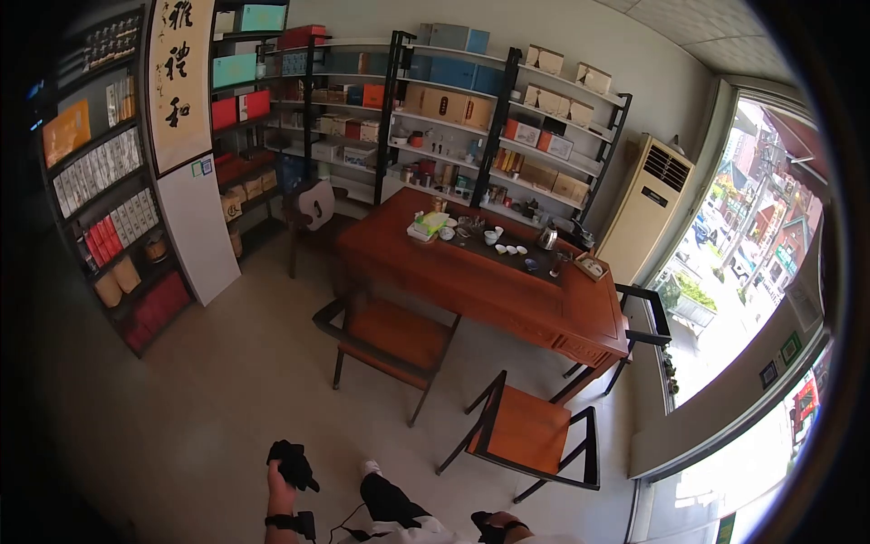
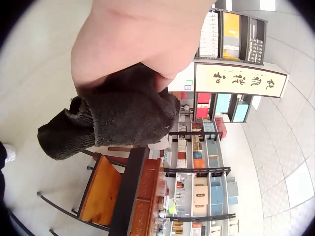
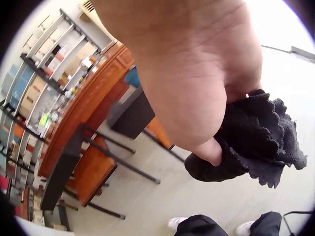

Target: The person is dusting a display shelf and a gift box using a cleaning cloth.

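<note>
Only wrist views give texture: left cloth [image 2: 128, 115] charcoal, fuzzy; right cloth [image 3: 261, 140] black, scalloped edge. Left hand [image 2: 135, 46], right hand [image 3: 199, 91]: fingers clamped on them, above floor [image 1: 236, 381], well off table's [image 1: 399, 245] near edge.

Free to pass from the left grip [image 1: 290, 471] forward and leftward over the floor [image 1: 227, 381], up to the dark shelf unit [image 1: 100, 181] at left and the near chair [image 1: 390, 340] ahead. From the right grip [image 1: 497, 526], blocked ahead by the right-hand chair [image 1: 526, 431], with the way to the counter [image 1: 426, 272] narrowed to a gap between both chairs. Reachable low over the counter's near side, but hemmed in beyond by cups [image 1: 511, 249], kettle [image 1: 546, 238] and green-and-white pack [image 1: 428, 224].
</note>
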Available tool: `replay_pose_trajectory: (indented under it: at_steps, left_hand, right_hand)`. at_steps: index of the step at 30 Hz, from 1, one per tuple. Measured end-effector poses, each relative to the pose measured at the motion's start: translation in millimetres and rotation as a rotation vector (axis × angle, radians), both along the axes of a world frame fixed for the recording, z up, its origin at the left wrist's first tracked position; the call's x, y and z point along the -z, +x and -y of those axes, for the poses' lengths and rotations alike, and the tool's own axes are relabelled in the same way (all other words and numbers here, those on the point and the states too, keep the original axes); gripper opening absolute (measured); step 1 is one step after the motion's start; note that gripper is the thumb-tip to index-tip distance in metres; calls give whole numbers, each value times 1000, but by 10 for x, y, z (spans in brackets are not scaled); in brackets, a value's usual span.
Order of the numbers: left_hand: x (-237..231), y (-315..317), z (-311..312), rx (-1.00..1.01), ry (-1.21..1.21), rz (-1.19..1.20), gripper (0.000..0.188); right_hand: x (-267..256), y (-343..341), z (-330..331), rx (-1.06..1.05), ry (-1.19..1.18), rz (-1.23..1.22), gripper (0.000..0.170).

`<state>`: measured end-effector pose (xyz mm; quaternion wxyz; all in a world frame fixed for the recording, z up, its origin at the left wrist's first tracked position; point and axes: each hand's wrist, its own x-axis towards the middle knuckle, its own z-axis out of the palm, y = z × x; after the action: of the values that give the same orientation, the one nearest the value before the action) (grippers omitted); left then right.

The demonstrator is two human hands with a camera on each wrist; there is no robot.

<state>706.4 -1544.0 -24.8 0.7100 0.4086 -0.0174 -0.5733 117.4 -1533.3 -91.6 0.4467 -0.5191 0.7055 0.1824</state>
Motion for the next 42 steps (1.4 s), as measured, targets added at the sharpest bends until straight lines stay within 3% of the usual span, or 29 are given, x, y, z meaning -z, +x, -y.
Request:
replay_pose_trajectory:
  at_steps: [1,2,3,4,6,7,8,12,14,16,19,23,24,26,29,30,32,35,38,40,42]
  left_hand:
    - [54,149,157,-8,-10,-9,34]
    - [145,271,237,-19,-15,-21,34]
    - [205,367,281,-35,-11,-35,34]
    - [178,466,361,-94,32,-37,34]
    - [-189,650,547,-215,107,-29,34]
    - [-368,756,650,-285,49,37,34]
    - [-415,991,718,-331,52,62,34]
    - [-491,1449,910,-472,71,33,36]
    - [-274,1817,947,-487,-16,52,38]
    - [-97,2097,1118,-569,42,12,42]
    - [194,2584,1528,-575,55,-11,47]
    - [486,3376,1894,-555,141,-64,37]
    - [466,3575,2072,-662,253,-125,36]
    - [411,4052,2380,-512,179,-30,37]
    - [34,4642,2937,-334,166,-31,40]
    - [-47,4850,3118,-227,103,1,43]
    - [-196,5127,3579,-237,85,54,44]
    - [-268,5437,4244,-312,219,41,44]
    - [-154,5752,4756,-199,165,19,42]
    - [22,5964,5101,-179,189,18,42]
    - [-40,6097,5389,-160,218,28,42]
  right_hand:
    - [726,-16,327,-35,85,36,55]
    - [328,454,648,-2,109,-45,55]
    - [546,694,991,27,159,68,58]
    - [325,1022,1280,16,102,209,60]
    - [532,1560,2015,-275,-56,246,61]
    - [590,1888,2341,-214,-18,308,57]
    - [210,2268,2663,-401,-108,296,53]
    - [-178,3520,3854,-673,-353,455,50]
    - [-314,4267,4386,-557,-331,647,45]
    - [-924,4845,4667,-468,-336,742,42]
    - [-1138,5350,4955,-502,-365,701,41]
    - [-812,5735,5301,-547,-360,523,44]
    - [-795,5802,5383,-542,-419,504,46]
    - [-933,5943,5586,-363,-266,490,45]
    - [-708,5966,5844,-207,-351,559,44]
    - [-1012,6058,5928,-213,-334,447,41]
    - [-1042,6119,6050,-115,-492,514,44]
    - [-974,6217,6305,87,-455,490,48]
    - [-904,6369,6585,146,-458,373,51]
    - [-424,6446,6852,246,-426,440,51]
    - [-261,6602,7042,314,-409,485,48]
